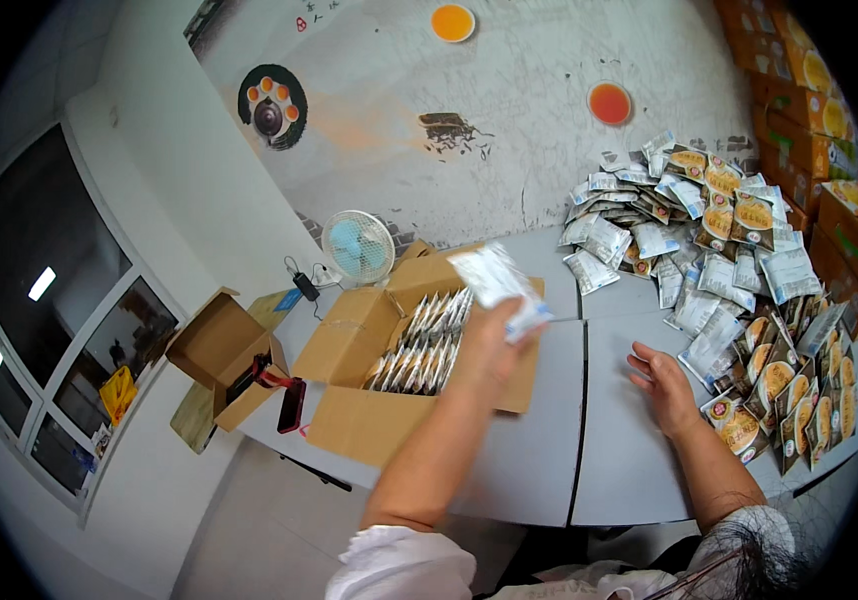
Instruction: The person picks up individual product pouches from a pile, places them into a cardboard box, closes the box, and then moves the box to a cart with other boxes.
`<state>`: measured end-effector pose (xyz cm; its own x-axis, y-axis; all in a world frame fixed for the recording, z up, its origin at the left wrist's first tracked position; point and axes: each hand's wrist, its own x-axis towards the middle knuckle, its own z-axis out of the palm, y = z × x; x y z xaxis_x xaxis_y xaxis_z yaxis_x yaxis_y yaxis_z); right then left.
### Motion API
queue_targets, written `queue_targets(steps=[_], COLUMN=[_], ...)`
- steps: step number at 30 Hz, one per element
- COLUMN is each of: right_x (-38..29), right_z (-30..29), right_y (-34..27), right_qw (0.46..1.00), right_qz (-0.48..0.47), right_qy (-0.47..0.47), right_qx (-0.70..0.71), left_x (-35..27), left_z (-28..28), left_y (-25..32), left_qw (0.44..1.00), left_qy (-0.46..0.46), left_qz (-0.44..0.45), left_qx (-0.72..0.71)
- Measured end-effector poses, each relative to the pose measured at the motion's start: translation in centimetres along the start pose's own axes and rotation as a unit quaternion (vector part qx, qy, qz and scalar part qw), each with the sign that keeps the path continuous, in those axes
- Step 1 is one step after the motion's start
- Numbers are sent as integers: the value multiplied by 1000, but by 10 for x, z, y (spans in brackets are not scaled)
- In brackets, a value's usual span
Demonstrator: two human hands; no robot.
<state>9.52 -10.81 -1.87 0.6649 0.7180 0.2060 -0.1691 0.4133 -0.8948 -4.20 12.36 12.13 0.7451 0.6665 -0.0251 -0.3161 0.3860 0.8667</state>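
My left hand (500,334) grips a white-backed, sealed food packet (490,276), slightly blurred, above the right side of an open cardboard carton (369,424). Inside that carton, packets (425,341) stand on edge in packed rows. My right hand (665,386) is over the table with its fingers apart and holds nothing. Just right of it lies a large loose heap of packets (721,277), some white side up, others showing a brown front with a yellow bowl picture. Nearer to me, brown-front packets (778,379) lean together at the right.
A small fan (358,246) stands behind the carton, near a black power adapter (305,285). To the left are a smaller open cardboard box (211,337) and a dark red-edged device (292,405). Orange cartons (804,146) are stacked at the far right. A seam crosses the grey tabletop (522,457).
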Motion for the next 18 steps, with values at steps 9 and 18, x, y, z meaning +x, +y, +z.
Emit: queue_targets(steps=[9,18], right_x=[7,15], right_z=[6,6], right_y=[10,12], right_qw=[992,992], right_qz=[44,61], right_qy=[-36,-35], right_qx=[-117,-108], left_x=[99,159], left_z=[-168,-276], left_y=[121,105], left_qw=[886,644], left_qy=[225,226], left_qz=[59,-19], left_qx=[401,731])
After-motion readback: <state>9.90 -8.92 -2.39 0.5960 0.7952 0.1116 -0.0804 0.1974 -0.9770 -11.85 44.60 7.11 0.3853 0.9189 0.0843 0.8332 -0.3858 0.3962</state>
